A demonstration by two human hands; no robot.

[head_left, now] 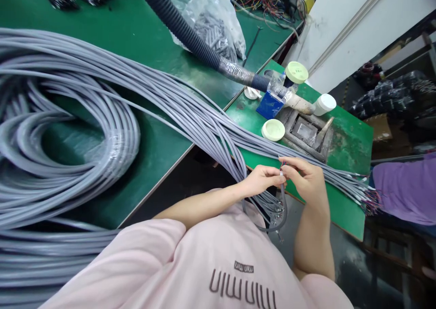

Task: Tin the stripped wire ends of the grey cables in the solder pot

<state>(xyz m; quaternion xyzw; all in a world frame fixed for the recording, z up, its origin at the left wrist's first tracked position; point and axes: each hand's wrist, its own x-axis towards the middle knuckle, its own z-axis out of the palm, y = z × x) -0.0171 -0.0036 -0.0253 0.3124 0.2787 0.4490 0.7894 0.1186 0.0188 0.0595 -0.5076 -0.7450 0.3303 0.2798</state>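
Near the front edge of the green bench, my left hand (265,180) pinches the end of a grey cable (284,204), which bends down in a loop below it. Facing it, my right hand (306,175) has thumb and fingers closed on the thin coloured wires (282,165) that come out of that cable end. The fingertips of both hands almost meet and partly hide the wires. Behind them a long bundle of grey cables (190,104) runs across the bench to stripped ends with coloured wires (371,200) on the right.
A big coil of grey cable (122,150) lies on the left. A black corrugated hose (184,27) reaches over to a solder pot (304,132), with a round tub (273,130) and a white jar (324,104) beside it. A plastic bag (218,27) of grey parts sits behind. Another person's purple sleeve (405,186) shows at right.
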